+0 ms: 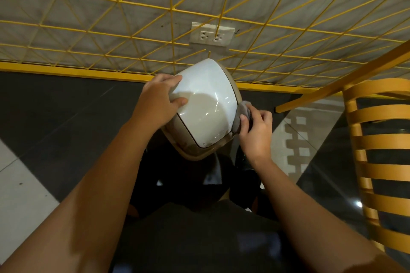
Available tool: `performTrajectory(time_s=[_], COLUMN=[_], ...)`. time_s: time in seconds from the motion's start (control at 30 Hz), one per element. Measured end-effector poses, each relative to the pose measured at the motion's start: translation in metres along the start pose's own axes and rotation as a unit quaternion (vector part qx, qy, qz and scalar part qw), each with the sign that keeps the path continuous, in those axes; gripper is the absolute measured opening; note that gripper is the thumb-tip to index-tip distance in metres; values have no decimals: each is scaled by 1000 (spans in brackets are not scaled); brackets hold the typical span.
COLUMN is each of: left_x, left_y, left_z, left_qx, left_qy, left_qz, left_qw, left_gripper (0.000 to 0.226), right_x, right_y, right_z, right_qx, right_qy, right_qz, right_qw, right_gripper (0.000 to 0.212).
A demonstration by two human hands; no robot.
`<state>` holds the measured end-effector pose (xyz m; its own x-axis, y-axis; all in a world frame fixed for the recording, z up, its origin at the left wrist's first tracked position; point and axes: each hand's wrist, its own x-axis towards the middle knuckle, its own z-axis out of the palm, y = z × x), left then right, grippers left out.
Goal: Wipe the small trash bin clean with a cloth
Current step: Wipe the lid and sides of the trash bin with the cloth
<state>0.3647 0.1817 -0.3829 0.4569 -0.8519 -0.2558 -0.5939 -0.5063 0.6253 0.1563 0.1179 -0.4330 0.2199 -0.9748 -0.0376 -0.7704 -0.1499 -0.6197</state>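
Note:
A small trash bin (206,108) with a glossy white swing lid and a beige rim stands in front of me, seen from above. Dark specks dot the lid's near right corner. My left hand (158,99) grips the lid's left edge, thumb on top and fingers curled over the far side. My right hand (255,129) holds a bunched grey cloth (240,114) against the bin's right rim. The bin's body below the lid is hidden.
A yellow wire grid (170,9) covers the grey wall behind the bin, with a white power outlet (211,34) behind it. A yellow slatted chair (372,139) stands close on the right. The floor has dark and pale tiles.

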Motion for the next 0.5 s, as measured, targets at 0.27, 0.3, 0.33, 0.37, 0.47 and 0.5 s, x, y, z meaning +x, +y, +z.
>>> performTrajectory(time_s=[0.27,0.3,0.33,0.37,0.47,0.5], left_x=[-1,0,0,0,1,1], left_y=[1,1,1,0,0,1], left_z=[1,1,1,1,0,0], left_qx=[4,3,1,1,5,5], left_qy=[0,1,2,2,3,3], left_qz=[4,5,6,6,6,7], left_qw=[1000,1000,1000,1000,1000,1000], left_gripper=[58,58,58,58,58,58], right_x=[19,22,23,21,9,5], right_y=[-16,-18,-18,-16,-3,2], right_z=[-7,-7,-7,-7,-6,-6], right_qx=[-26,-27,-30,-33,-45,-51], right_qy=[-1,-1,-2,-3,-15,-24], right_qz=[-60,-62,-60,-56,-25,-7], right_qw=[998,998,998,998,999,998], right_gripper=[36,36,35,35,35,35])
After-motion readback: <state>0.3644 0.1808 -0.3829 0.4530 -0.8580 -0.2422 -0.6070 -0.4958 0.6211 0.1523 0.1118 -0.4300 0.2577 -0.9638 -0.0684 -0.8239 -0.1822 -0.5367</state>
